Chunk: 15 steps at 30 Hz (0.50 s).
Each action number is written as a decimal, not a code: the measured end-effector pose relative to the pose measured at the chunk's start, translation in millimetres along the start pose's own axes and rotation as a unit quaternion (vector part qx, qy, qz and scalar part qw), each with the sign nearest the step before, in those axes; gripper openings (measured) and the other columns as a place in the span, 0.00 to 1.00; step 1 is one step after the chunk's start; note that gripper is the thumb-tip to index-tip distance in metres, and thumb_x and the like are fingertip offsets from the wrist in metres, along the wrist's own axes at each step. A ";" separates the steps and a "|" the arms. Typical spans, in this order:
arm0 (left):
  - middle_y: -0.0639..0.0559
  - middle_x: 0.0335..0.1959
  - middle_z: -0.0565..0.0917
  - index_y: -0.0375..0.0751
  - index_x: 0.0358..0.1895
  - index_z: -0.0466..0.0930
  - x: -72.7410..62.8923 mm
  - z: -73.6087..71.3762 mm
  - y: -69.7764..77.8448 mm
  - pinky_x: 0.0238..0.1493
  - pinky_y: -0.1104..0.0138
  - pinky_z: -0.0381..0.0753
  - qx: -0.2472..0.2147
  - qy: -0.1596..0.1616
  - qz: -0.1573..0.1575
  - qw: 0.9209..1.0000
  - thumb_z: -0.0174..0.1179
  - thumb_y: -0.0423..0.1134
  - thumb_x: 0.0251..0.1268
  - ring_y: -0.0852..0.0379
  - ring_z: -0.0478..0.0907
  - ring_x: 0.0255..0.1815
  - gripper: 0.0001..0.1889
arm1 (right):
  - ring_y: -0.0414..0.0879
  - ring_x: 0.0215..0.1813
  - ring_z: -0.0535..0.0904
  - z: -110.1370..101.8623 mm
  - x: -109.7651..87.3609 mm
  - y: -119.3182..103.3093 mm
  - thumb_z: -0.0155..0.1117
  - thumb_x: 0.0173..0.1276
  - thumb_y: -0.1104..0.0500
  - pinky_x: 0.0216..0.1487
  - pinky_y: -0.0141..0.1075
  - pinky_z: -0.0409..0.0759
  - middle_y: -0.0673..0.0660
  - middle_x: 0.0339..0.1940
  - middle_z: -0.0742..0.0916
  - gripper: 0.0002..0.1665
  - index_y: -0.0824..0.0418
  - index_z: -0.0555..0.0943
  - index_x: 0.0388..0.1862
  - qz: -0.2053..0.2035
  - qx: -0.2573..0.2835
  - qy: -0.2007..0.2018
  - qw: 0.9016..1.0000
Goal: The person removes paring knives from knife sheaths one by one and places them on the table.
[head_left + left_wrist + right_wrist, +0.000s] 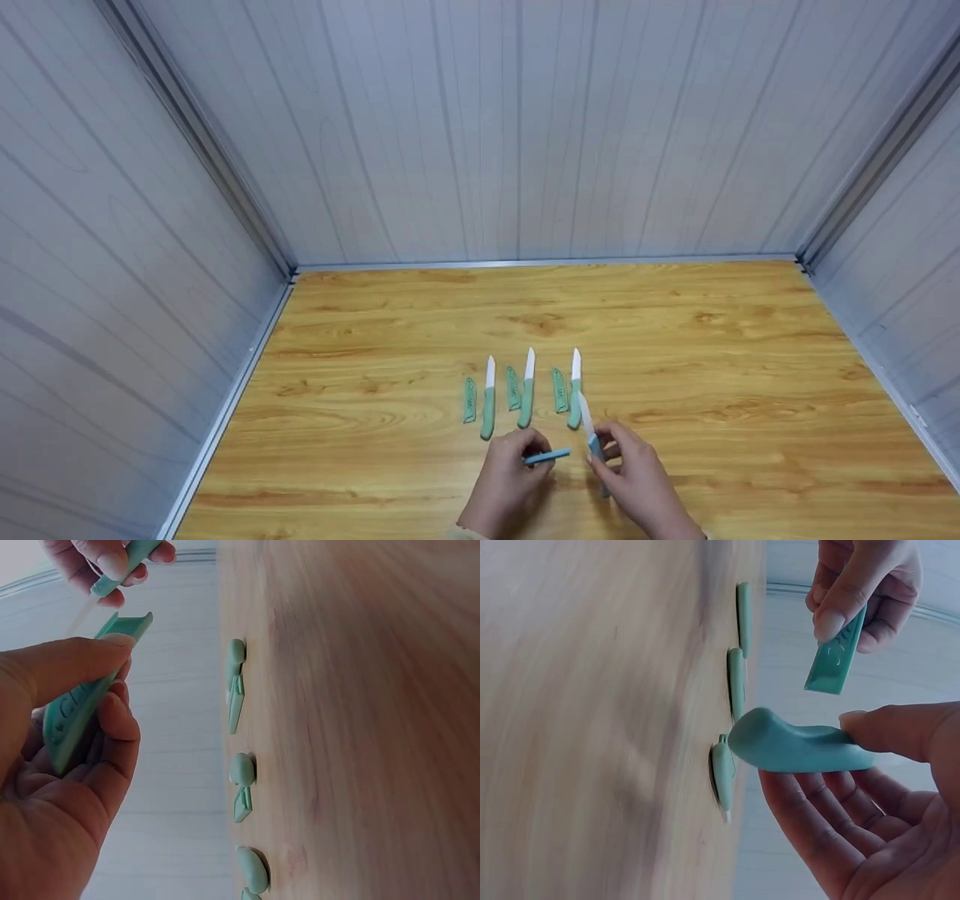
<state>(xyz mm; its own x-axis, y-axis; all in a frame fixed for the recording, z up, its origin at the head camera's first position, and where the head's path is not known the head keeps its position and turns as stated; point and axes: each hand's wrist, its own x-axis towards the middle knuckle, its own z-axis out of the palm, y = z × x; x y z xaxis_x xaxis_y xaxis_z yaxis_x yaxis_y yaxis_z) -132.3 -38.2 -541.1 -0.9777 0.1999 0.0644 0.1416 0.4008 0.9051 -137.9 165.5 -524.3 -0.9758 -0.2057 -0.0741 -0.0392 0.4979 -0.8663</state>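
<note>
My left hand (pixel 507 471) pinches a blue-green blade sheath (pixel 551 455) between thumb and fingers, its open end toward the right hand. Raised lettering shows on the sheath (pixel 79 706) in the left wrist view. My right hand (pixel 637 474) grips a paring knife (pixel 586 417) by its blue-green handle (pixel 802 748), the white blade pointing up and away. Sheath and knife are apart, both held above the table. Beyond the hands lie three more green-handled knives, the left one (pixel 488 405), the middle one (pixel 526 394) and the right one (pixel 575 375), with white blades bare.
To the left of each lying knife is a green sheath: the left sheath (pixel 469 400), the middle sheath (pixel 514 388) and the right sheath (pixel 560 391). The wood-grain table (pixel 360 442) is bounded by pale panel walls (pixel 517 135) at the back and both sides.
</note>
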 end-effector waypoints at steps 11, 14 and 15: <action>0.65 0.27 0.81 0.46 0.30 0.86 -2.0 -0.4 -5.5 0.34 0.71 0.78 0.023 0.027 0.062 0.997 0.68 0.28 0.53 0.68 0.75 0.30 0.07 | 0.45 0.35 0.80 3.7 0.8 -0.6 0.73 0.56 0.62 0.33 0.36 0.80 0.53 0.36 0.81 0.19 0.62 0.75 0.44 0.028 0.011 0.013 0.999; 0.66 0.28 0.81 0.47 0.31 0.87 -2.5 -0.7 -5.4 0.36 0.70 0.79 0.016 0.025 0.054 0.998 0.68 0.28 0.53 0.67 0.76 0.32 0.08 | 0.46 0.36 0.80 4.5 0.8 0.1 0.74 0.56 0.61 0.32 0.36 0.80 0.55 0.37 0.81 0.21 0.62 0.75 0.45 0.033 0.028 0.007 0.999; 0.66 0.28 0.81 0.47 0.32 0.87 -2.7 -0.8 -5.1 0.37 0.70 0.79 0.012 0.024 0.052 0.998 0.68 0.28 0.53 0.67 0.76 0.32 0.08 | 0.46 0.36 0.80 4.7 0.9 0.2 0.74 0.56 0.61 0.32 0.36 0.80 0.55 0.37 0.81 0.21 0.62 0.74 0.45 0.034 0.035 0.005 0.999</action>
<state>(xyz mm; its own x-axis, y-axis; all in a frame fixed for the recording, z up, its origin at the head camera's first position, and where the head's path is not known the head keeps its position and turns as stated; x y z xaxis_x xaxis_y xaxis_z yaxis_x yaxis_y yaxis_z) -130.5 -41.5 -545.6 -0.9639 0.1989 0.1773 0.2451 0.4014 0.8825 -137.8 161.5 -526.9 -0.9780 -0.1638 -0.1291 0.0424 0.4501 -0.8920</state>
